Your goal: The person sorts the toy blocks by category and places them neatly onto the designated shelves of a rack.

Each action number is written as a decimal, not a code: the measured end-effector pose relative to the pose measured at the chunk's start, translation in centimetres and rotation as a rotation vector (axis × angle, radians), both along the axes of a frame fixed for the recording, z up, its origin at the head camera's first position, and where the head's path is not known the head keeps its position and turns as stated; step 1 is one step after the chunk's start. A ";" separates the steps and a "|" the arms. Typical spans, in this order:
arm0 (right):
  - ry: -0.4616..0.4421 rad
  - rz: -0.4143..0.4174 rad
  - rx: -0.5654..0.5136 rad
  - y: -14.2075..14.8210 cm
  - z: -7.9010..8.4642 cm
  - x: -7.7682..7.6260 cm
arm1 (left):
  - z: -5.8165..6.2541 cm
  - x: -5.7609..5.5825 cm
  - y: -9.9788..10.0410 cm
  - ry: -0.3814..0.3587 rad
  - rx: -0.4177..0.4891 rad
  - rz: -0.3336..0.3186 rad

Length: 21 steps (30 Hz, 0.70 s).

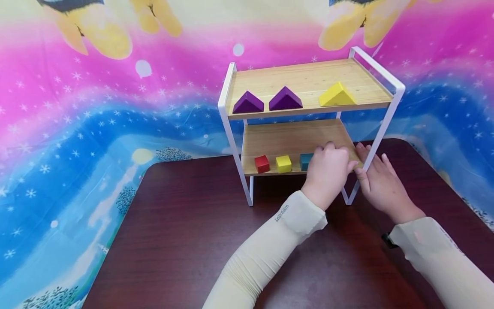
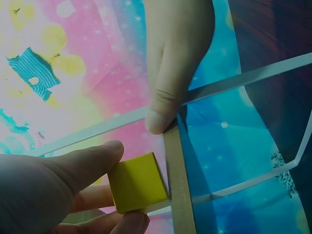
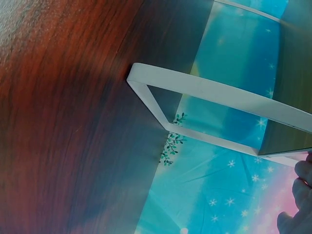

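Note:
My left hand point(image 1: 328, 171) is at the front right of the lower shelf point(image 1: 293, 133), pinching a yellow cube point(image 2: 138, 183) between thumb and fingers. In the left wrist view the cube sits close against the shelf's front edge; in the head view the hand hides it. My right hand point(image 1: 386, 189) holds the white-framed rack point(image 1: 380, 128) at its right front leg, thumb at the front corner of the lower shelf and fingers along the outer side. Left of my left hand, a teal block point(image 1: 306, 161), a yellow cube point(image 1: 283, 164) and a red cube point(image 1: 262, 164) stand along the front edge.
On the upper shelf point(image 1: 301, 77) stand two purple triangular prisms point(image 1: 248, 103) and a yellow triangular prism point(image 1: 337, 95). The rack rests on a dark reddish wooden table point(image 1: 173, 240). Behind it hangs a colourful printed cloth point(image 1: 185, 86).

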State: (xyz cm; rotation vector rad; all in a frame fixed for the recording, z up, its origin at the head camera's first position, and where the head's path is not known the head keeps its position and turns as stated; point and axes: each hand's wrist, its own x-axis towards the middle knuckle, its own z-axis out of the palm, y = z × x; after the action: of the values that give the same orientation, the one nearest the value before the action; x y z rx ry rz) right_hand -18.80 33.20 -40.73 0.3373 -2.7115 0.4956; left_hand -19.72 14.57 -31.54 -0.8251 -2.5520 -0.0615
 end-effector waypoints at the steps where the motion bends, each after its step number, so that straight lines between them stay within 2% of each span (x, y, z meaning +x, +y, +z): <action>1: -0.001 0.000 0.000 0.0 0.0 0.0 | 0.0 0.0 0.0 -0.005 -0.001 -0.001; 10: 0.004 0.004 0.001 -0.3 0.1 0.1 | -0.4 -0.7 0.5 -0.036 0.035 -0.001; 21: 0.000 0.001 -0.014 -0.4 -0.3 -0.1 | -0.8 -0.8 0.8 -0.058 0.087 0.049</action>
State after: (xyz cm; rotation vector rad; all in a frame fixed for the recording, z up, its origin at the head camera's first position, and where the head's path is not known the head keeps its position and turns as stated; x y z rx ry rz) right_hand -18.88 32.78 -41.03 0.3354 -2.7069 0.5153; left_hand -20.51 15.39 -32.36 -0.7371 -2.6024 -0.1816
